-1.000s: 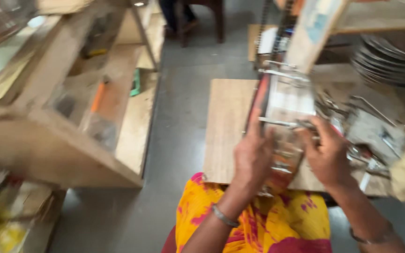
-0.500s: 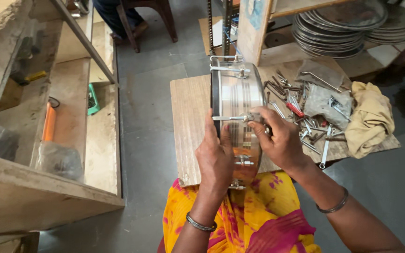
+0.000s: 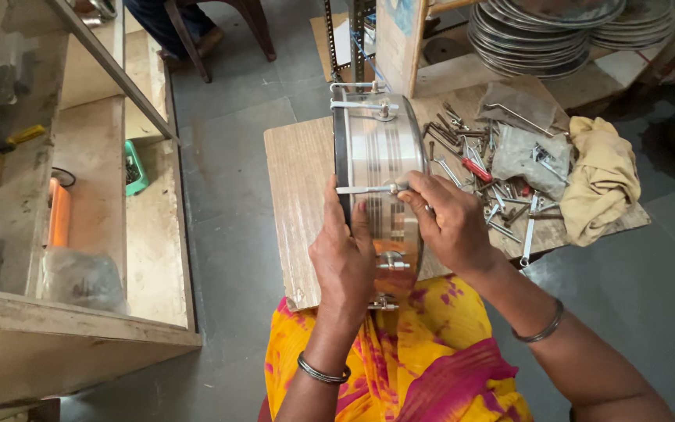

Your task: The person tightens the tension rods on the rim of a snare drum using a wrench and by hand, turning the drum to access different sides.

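Head view, wooden board (image 3: 298, 180), grey floor (image 3: 228, 141), shelving (image 3: 103, 227), stacked metal plates (image 3: 541, 39)

Soft daylight is filling the room evenly, and nothing is looking dim. The shiny metal drum shell (image 3: 384, 168) is catching bright vertical streaks of glare. The hands (image 3: 400, 242) are throwing only weak, soft-edged shadows on the wooden table (image 3: 298, 180). The grey floor (image 3: 228, 156) is showing pale reflections. The middle is staying sharp, while the shelf (image 3: 80, 234) at the left edge is looking slightly smeared and its lines are bending outward.
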